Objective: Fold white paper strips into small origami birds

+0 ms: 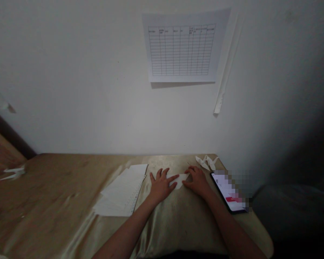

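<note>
A small folded piece of white paper (pixel 180 181) lies on the cloth-covered table between my hands. My left hand (pixel 162 186) has its fingers spread, with the index finger and thumb resting on the paper's left part. At the paper's right end, my right hand (pixel 197 181) is curled, thumb and fingertips closing on the edge. Left of my left hand is a stack of white paper sheets (pixel 122 192), slightly fanned, with punched holes along the right edge. Folded white paper shapes (pixel 206 162) sit just beyond my right hand.
A phone (pixel 229 192) with a lit screen lies by the table's right edge. Paper scraps (pixel 14 172) are at the far left. On the wall behind hang a printed table sheet (pixel 182 50) and a narrow paper strip (pixel 226 72). The tan cloth (pixel 56 201) has wrinkles.
</note>
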{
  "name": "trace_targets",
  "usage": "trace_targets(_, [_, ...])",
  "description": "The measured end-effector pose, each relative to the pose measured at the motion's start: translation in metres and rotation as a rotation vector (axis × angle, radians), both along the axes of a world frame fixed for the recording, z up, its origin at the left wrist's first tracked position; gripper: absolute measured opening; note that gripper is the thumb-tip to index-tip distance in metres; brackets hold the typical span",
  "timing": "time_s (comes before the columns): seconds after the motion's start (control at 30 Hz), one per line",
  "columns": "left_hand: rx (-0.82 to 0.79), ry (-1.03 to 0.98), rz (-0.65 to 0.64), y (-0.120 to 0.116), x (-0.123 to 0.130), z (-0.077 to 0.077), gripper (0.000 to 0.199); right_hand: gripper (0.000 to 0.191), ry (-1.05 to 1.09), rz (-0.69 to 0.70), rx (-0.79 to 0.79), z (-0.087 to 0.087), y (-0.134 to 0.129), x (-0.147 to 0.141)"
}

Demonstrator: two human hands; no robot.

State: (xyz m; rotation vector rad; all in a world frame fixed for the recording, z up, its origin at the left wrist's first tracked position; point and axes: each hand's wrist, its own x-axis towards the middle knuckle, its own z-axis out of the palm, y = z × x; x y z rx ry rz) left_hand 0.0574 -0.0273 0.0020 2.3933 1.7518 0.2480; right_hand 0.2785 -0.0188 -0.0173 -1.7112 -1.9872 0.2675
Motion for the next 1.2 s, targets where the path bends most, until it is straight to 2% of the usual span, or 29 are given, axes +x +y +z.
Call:
trace_targets(0.27, [0.007, -0.010, 0.008, -0.002, 0.001, 0.002, 0.043, 0.061, -0.035, 0.008, -0.015, -0.001, -0.007, -0.007])
trace_targets(0.57, [-0.005, -0.005, 0.010, -0.001, 0.001, 0.002, 0.042, 0.067, -0.091, 0.026, 0.003, -0.002, -0.009, -0.008])
trace_targets(0.73, [0.006, -0.003, 0.005, 0.000, 0.000, 0.000, 0.042, 0.065, -0.081, 0.032, 0.014, -0.004, -0.010, -0.006])
trace_targets(0.93, [0.009, 0.003, 0.001, 0.000, 0.000, 0.000, 0.043, 0.041, -0.001, 0.053, -0.021, 0.002, -0.006, 0.002])
trace_targets(1.1, [0.003, 0.000, 0.007, -0.001, 0.000, 0.003, 0.043, 0.045, -0.025, 0.056, -0.006, 0.005, -0.006, 0.002])
trace_targets(1.2, [-0.009, 0.000, 0.008, -0.002, 0.000, 0.004, 0.043, 0.039, -0.049, 0.049, 0.020, 0.006, -0.006, 0.000])
